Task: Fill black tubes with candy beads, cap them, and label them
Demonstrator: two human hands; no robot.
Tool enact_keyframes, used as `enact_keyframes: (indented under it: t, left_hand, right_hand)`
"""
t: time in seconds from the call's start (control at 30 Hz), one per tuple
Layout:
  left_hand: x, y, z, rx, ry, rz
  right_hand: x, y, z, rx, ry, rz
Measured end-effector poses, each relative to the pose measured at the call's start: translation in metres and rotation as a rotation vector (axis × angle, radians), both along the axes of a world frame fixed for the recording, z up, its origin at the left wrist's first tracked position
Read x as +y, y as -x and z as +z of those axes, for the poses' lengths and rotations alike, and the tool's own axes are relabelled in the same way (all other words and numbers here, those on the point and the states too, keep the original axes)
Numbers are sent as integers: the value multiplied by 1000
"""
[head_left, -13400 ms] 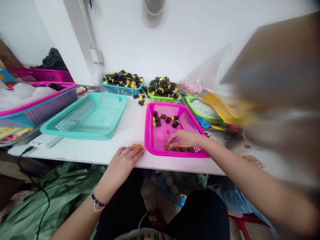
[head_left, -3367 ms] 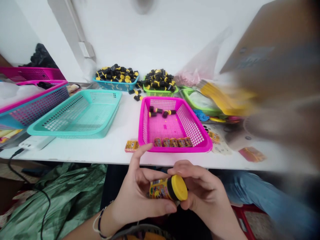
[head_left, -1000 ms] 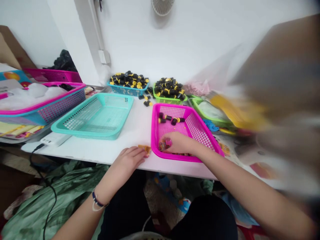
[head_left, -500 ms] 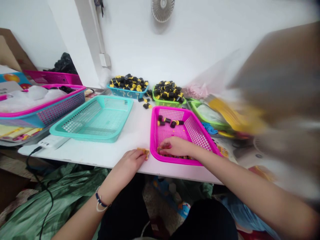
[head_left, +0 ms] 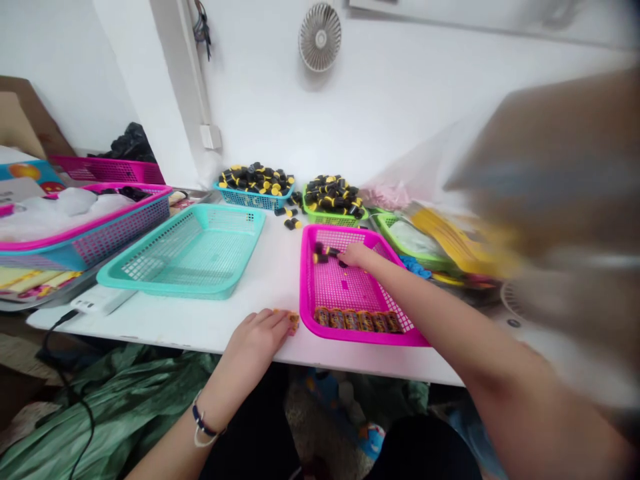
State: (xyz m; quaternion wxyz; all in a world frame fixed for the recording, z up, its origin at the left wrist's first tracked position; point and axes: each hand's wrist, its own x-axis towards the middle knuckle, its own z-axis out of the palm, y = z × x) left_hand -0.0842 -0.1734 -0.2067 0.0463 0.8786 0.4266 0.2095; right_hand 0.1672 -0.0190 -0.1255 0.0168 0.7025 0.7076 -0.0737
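Resting flat on the white counter, the left hand lies relaxed and released, its fingertips touching a small yellow-orange label. A teal basket sits ahead and left of that grip; a pink basket stands just right of it, with labelled bottles lined along its near side. Further in, the right hand reaches over black yellow-capped bottles; whether its grip holds one, I can't tell.
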Motion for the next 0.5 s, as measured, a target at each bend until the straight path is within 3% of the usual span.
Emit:
enact_keyframes:
  t: [0.17, 0.3, 0.4, 0.47, 0.5]
  left_hand:
    - [-1, 6, -1, -208, 42, 81]
    - [-3, 10, -3, -461, 93, 225]
    - [-12, 7, 2, -741, 235, 238]
    - [-22, 1, 8, -1035, 483, 215]
    - [-28, -3, 10, -1178, 627, 192]
  right_hand:
    - [4, 7, -2, 170, 37, -75]
    - [-11, 5, 18, 382, 13, -68]
    - [-59, -3, 41, 604, -89, 4]
    - [-107, -8, 51, 765, -173, 74]
    - [-133, -11, 53, 952, -240, 162]
